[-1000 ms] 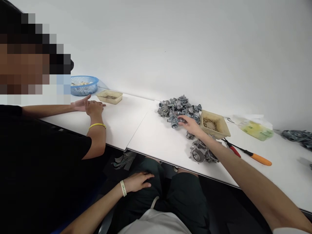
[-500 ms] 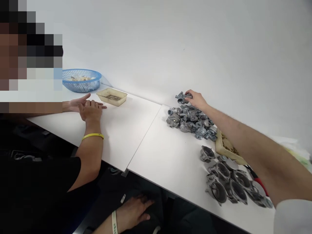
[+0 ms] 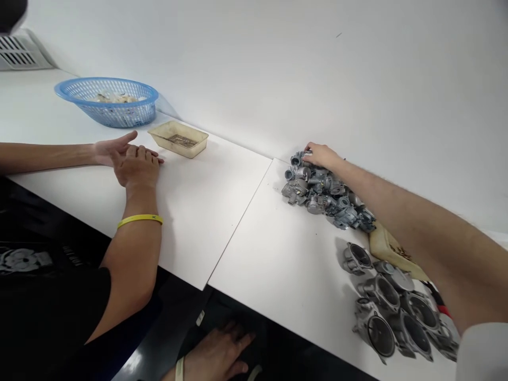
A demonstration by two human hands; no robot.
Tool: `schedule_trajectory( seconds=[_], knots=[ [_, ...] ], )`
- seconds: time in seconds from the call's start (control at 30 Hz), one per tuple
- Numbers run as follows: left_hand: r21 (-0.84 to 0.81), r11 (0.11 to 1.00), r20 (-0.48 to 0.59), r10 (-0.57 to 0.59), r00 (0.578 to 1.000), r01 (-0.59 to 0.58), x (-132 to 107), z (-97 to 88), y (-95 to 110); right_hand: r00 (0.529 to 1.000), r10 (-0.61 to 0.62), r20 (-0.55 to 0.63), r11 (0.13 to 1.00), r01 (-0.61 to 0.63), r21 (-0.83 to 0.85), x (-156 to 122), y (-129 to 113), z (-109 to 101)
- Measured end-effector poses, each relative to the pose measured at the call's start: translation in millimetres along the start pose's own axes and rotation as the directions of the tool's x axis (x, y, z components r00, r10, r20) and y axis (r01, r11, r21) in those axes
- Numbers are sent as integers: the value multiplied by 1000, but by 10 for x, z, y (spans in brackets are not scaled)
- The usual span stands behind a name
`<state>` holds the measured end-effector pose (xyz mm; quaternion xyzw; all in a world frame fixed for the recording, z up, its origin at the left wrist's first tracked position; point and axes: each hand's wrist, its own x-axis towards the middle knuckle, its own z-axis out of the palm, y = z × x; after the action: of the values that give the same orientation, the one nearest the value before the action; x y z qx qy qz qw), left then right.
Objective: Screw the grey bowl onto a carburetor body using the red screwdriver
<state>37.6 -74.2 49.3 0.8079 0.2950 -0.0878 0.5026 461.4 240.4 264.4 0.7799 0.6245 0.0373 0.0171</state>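
Since half a second ago, right hand [image 3: 320,155] lowers its casting [image 3: 298,159] onto the far pile [image 3: 325,193], fingers pinching it. Left hand [image 3: 216,353] rests spread on the lap, idle.

Dull grey cast metal all through that heap of small fittings [image 3: 323,193], rough and matt with only a faint sheen on the edges, and the round housings [image 3: 391,312] nearer us look the same cast metal, slightly smoother inside the bores. The counter [image 3: 273,254] is a smooth white laminate, matt. The blue basket [image 3: 107,100] is perforated plastic, the beige tray [image 3: 179,138] plain plastic, and the wristband [image 3: 138,218] looks like yellow rubber.
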Motion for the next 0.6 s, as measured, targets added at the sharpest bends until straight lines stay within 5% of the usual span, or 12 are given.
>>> schedule_trajectory(
  seconds=[0.33, 0.5, 0.6],
  knots=[
    [-84, 996, -76, -19, 997, 13, -16, 55, -74, 992, -56, 109, 997, 61, -50, 99, -281, 44],
    [-46, 999, -42, -15, 999, 13, -16, 15, -7, 994, -96, -59, 995, 96, -11, -241, -347, -251],
    [-60, 998, -62, -15, 998, 11, -13, 42, -19, 933, -234, -274, 965, 257, 50, -841, -456, -515]
  ],
)
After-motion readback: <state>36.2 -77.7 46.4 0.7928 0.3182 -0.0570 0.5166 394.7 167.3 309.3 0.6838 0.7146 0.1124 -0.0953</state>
